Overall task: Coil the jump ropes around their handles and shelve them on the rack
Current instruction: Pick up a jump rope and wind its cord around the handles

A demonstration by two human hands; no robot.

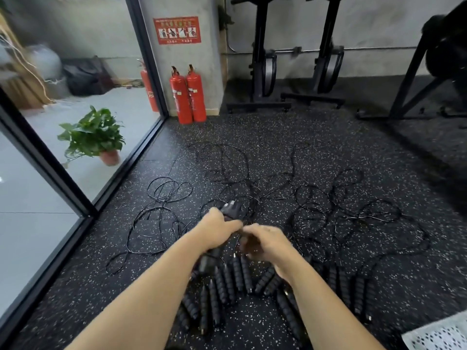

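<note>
Hands meet mid-frame: our left hand [219, 229] wraps a ribbed black handle pair [227, 212], likely steadying it for winding. Our right hand [265, 242] is curled but blurred, so we cannot tell its hold. Thin glossy cords [252, 183] sprawl at 12 o'clock on the speckled rubber floor [75, 274]. Ridged loose handles [237, 276] lie at 6.

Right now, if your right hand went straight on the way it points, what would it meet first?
The left hand, just ahead of the right hand and gripping black jump rope handles. They look nearly touching, though motion blur hides the exact gap.
</note>
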